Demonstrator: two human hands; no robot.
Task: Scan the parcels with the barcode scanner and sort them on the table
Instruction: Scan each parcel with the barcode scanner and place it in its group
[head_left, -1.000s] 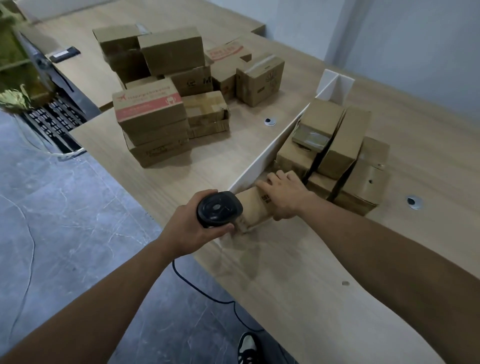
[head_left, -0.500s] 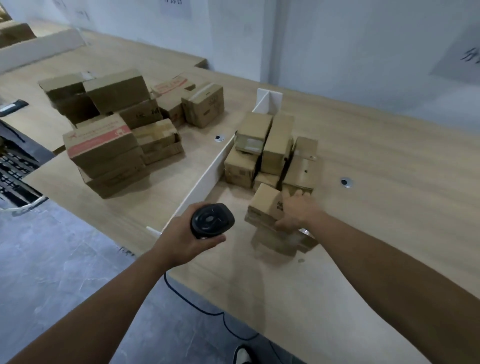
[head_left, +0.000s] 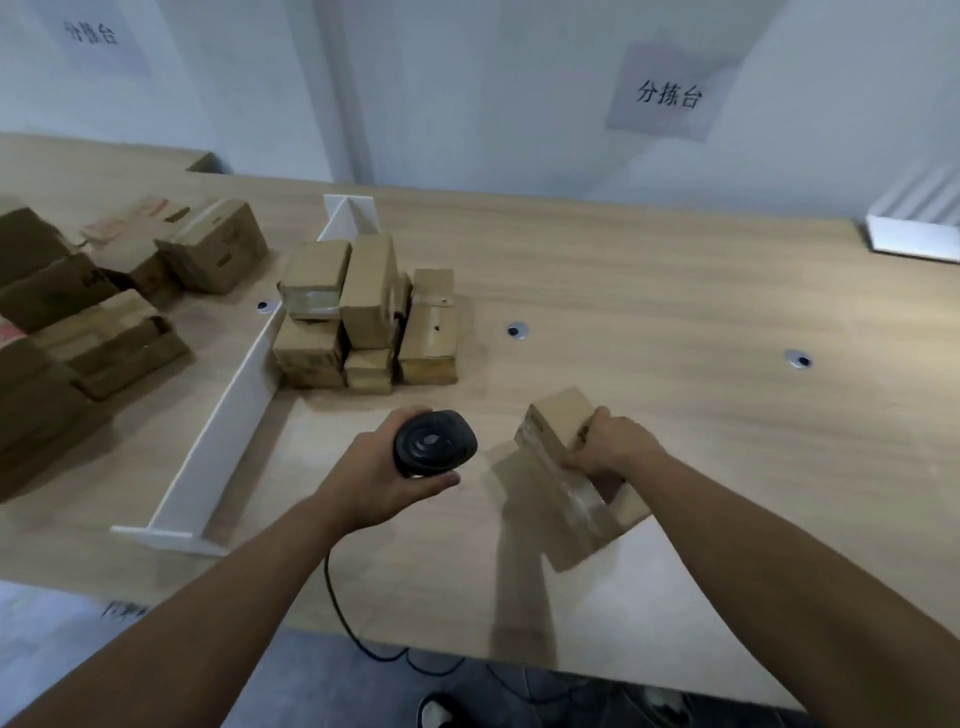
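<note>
The long light wooden counter (head_left: 675, 291) is seen to carry everything. Far to the left of the left hand, a heap of larger brown cardboard boxes (head_left: 78, 312) is piled beyond an upright white divider panel (head_left: 228, 410). Just past the left hand, on the near side of that panel, a stack of smaller brown cardboard parcels (head_left: 363, 312) is set against the divider. A tilted brown cardboard parcel (head_left: 566, 473) is gripped by the right hand (head_left: 608, 452), its lower end blurred near the counter top. The black corded barcode scanner (head_left: 434, 441) is clasped in the left hand (head_left: 379, 473), just beside that parcel.
</note>
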